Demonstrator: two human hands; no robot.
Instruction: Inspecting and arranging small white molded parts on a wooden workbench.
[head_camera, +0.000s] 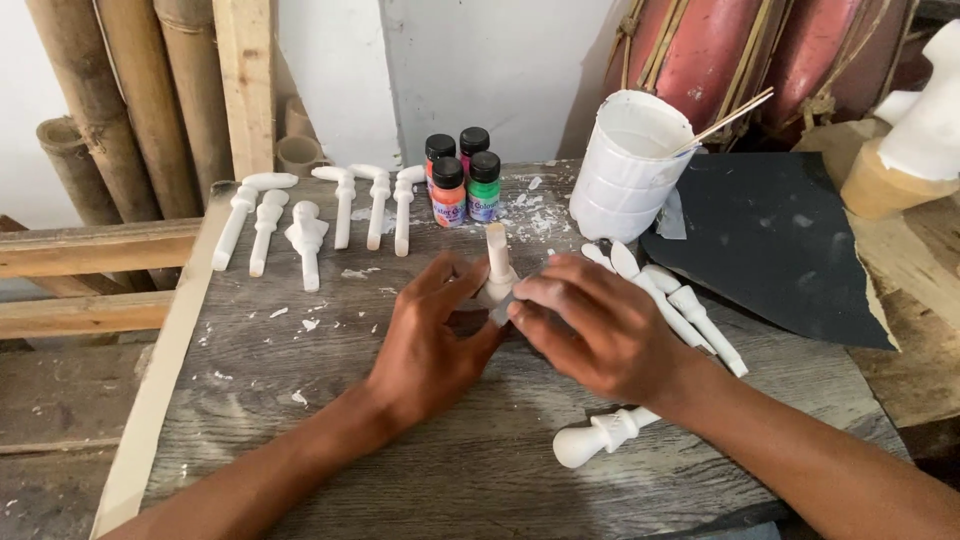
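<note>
Both hands' fingers (470, 275) closed around white peg (497, 262), near four dark-capped paint bottles (462, 178).

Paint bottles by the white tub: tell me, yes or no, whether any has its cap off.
No: all four paint bottles behind the hands stand upright with their black caps on, left of the white tub.

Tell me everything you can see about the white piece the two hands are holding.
The white piece is a small turned peg that looks like white-coated or plaster-like wood. Its slim squared stem stands upright, tilted slightly, with a rounder base hidden between the fingers. The left hand cups it from the left, and the right hand presses against its lower part from the right. It sits just above the grey wooden tabletop, in front of the paint bottles.
</note>
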